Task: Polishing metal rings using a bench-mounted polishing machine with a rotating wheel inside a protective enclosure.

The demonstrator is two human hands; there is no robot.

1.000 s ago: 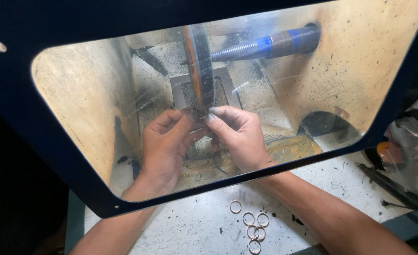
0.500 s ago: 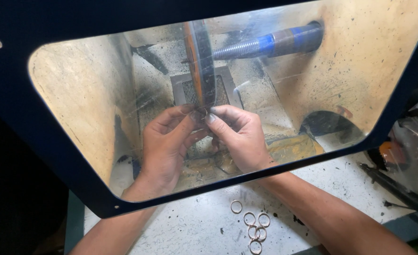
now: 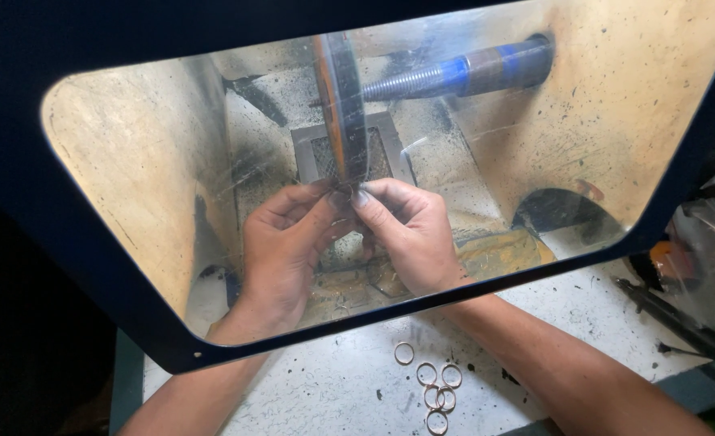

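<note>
As before, left hand (image 3: 289, 242), right hand (image 3: 410, 234), wheel (image 3: 343, 105)

Count on inspection. You have two hands in view: your left hand (image 3: 289, 242) and your right hand (image 3: 410, 234), both behind one clear shield (image 3: 131, 186). One wheel (image 3: 340, 105) stands on edge, on one threaded shaft (image 3: 454, 74). One mesh grate (image 3: 319, 153) sits beneath the wheel. Six rings (image 3: 434, 387) lie loose on your bench (image 3: 333, 396): one apart at the upper left, five clustered. One dark tool (image 3: 672, 319) lies at the right of the bench. Whatever your fingertips pinch at the wheel is too hidden to count.
</note>
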